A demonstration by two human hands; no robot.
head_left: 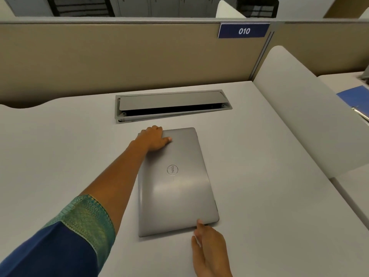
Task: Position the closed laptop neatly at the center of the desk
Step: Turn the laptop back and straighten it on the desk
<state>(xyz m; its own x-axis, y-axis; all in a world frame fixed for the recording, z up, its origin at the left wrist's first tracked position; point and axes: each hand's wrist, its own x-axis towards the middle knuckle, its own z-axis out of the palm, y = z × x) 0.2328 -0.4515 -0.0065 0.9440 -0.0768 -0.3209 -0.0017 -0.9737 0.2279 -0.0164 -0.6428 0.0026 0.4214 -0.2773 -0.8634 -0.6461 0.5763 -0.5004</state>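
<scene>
A closed silver laptop (179, 188) lies flat on the pale grey desk (60, 136), turned so its long side runs away from me. My left hand (154, 137) grips its far left corner, fingers curled over the far edge and thumb on the lid. My right hand (209, 248) is at the near right corner, with a fingertip touching the near edge and the other fingers loose beside it.
A cable hatch (171, 105) with its lid tilted open is set into the desk just beyond the laptop. A beige partition (119, 56) with a "010" sign (244, 31) closes the back. A white divider (299, 108) bounds the right; a blue binder (357, 100) lies beyond it.
</scene>
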